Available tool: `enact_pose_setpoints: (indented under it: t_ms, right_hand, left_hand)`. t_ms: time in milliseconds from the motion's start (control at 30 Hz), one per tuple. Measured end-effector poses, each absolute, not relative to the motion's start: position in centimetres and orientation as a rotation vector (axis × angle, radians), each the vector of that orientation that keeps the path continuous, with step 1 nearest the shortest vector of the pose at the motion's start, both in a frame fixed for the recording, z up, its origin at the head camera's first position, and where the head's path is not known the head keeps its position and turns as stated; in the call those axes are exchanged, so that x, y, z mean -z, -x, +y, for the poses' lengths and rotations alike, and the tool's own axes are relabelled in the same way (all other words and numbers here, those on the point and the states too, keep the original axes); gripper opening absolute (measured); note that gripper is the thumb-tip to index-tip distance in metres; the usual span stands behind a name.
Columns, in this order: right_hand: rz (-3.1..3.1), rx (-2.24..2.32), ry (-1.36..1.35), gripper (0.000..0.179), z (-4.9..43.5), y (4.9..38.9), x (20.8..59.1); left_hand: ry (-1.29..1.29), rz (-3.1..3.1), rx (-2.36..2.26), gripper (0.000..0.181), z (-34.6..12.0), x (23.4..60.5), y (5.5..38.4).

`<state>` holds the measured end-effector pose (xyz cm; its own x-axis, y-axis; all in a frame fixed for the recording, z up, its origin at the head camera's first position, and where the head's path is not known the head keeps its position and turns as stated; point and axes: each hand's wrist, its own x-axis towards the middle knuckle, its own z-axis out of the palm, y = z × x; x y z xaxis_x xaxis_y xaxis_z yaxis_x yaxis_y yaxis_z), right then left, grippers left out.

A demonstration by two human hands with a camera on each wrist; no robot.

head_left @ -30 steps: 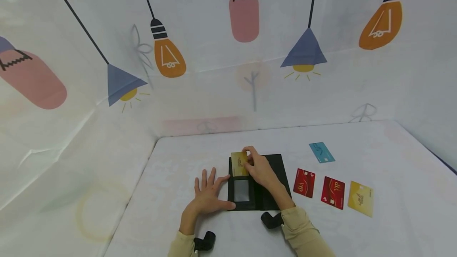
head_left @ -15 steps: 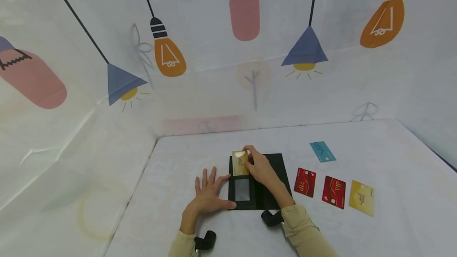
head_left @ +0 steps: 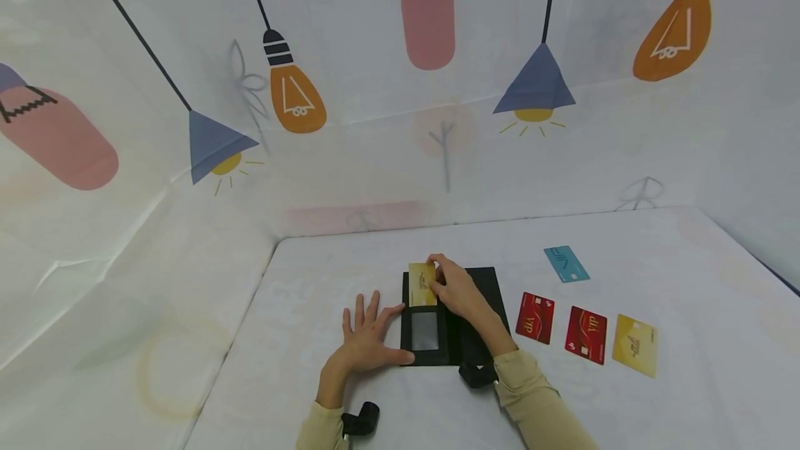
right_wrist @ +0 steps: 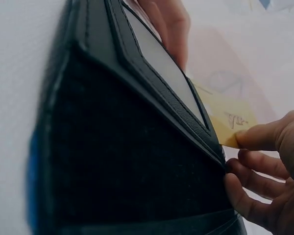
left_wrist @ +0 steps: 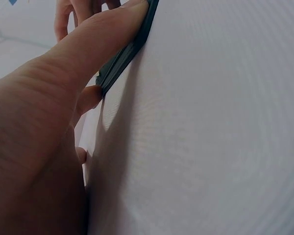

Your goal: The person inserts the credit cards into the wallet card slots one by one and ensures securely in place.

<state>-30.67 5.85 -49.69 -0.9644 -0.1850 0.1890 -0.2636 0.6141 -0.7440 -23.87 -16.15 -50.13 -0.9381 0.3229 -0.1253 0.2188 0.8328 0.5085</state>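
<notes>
A dark wallet (head_left: 480, 347) lies opened flat on the white table, with a clear window on its left half. My right hand (head_left: 461, 292) pinches a gold card (head_left: 420, 286) by its right edge above that window. In the right wrist view the card (right_wrist: 230, 117) stands at the wallet's (right_wrist: 137, 147) edge, thumb on its face, the other fingers beside the wallet. My left hand (head_left: 362, 349) lies spread at the wallet's left side, its thumb on the lower left corner. The left wrist view shows that thumb (left_wrist: 103, 34) pressing the wallet's edge (left_wrist: 125, 56).
To the right of the wallet lie two red cards (head_left: 535, 318) and a gold card (head_left: 635, 346) in a row. A blue card (head_left: 566, 264) is farther back. A wall printed with lamps stands behind the table (head_left: 300, 276).
The hands, wallet and card hold nearly the same places. The whole head view has shifted very slightly.
</notes>
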Motion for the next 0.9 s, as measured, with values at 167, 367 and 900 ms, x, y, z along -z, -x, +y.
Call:
enact_pose_setpoints:
  t_ms: [167,367,900]
  right_hand:
    - [-2.741,-1.302,-0.413,0.033,5.99,30.76,49.79]
    - [-2.717,-1.322,-0.450,0.034,6.28,30.79,49.68]
    - [-2.738,-1.279,-0.502,0.034,6.23,30.48,49.59]
  left_hand:
    - [-0.429,2.807,-0.745,0.090,-16.17,50.03,23.73]
    - [-0.430,2.810,-0.739,0.090,-16.18,50.02,23.85]
    - [-0.420,2.808,-0.742,0.090,-16.18,50.48,24.15]
